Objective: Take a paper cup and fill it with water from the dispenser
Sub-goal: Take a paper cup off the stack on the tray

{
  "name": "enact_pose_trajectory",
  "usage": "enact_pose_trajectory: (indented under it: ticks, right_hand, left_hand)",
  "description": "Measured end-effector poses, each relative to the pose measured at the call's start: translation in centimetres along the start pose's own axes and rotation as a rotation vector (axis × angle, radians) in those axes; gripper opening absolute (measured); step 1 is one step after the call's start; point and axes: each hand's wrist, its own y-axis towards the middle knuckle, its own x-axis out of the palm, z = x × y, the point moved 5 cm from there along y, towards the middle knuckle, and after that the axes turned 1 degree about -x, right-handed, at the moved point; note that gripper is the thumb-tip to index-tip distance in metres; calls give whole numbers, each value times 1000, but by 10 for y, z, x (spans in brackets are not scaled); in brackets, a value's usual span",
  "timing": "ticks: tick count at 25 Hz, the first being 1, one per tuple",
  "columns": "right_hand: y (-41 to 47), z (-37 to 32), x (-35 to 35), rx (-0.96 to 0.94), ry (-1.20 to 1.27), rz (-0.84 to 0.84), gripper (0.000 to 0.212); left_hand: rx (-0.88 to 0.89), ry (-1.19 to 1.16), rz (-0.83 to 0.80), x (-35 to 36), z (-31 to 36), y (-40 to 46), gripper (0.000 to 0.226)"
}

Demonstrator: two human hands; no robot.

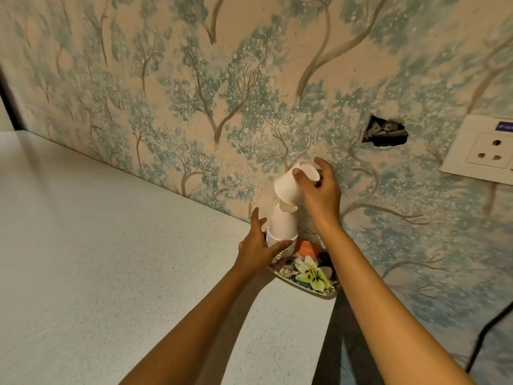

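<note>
stack of paper cups [281,229] upside down on a flowered tray [311,276] at the back of the bench [111,245], tight against the wallpapered wall [194,93]. upside down presumably to keep the insides clean, and on the tray to keep the lot together. no dispenser anywhere in view, so filling still to come.

left hand [258,251] wrapped round the lower rims of the stack, thumb up one side and fingers curled across the front, closed on it firmly enough to pin it down, likely so only one cup comes away rather than several nested together.

right hand [319,190] raised above, fingers and thumb pinched round the top cup [286,187], thumb on the near wall and fingertips over the closed base. cup tipped off to the right, its open rim only just at the top of the stack, seemingly peeled free at an angle to break the fit. not possible to tell whether one cup or two in that grip.

socket plate [483,151] and a rough hole [384,133] in the wall off to the right, well apart from the tray.
</note>
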Motion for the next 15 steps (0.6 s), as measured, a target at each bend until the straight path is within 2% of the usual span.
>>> enact_pose_trajectory:
  ticks: [2, 4, 7, 9, 12, 15]
  right_hand:
    - [-16, 0, -6, 133, 291, 19, 46]
    - [-37, 3, -9, 277, 570, 6, 36]
    - [-86, -1, -11, 425, 798, -19, 21]
    - [-123, -6, -15, 475, 826, -31, 17]
    - [-171, -19, -32, 481, 783, -64, 19]
    - [-213, -30, -59, 454, 633, -100, 24]
  left_hand:
    - [8, -129, 28, -9, 10, -10, 99]
    - [1, -268, 102, -21, 19, -23, 70]
    - [-31, -525, 95, -39, 38, -55, 41]
    - [-38, -626, 5, -44, 47, -77, 39]
    - [-55, -595, -113, -43, 56, -116, 68]
    - [-42, -540, -139, -42, 59, -158, 53]
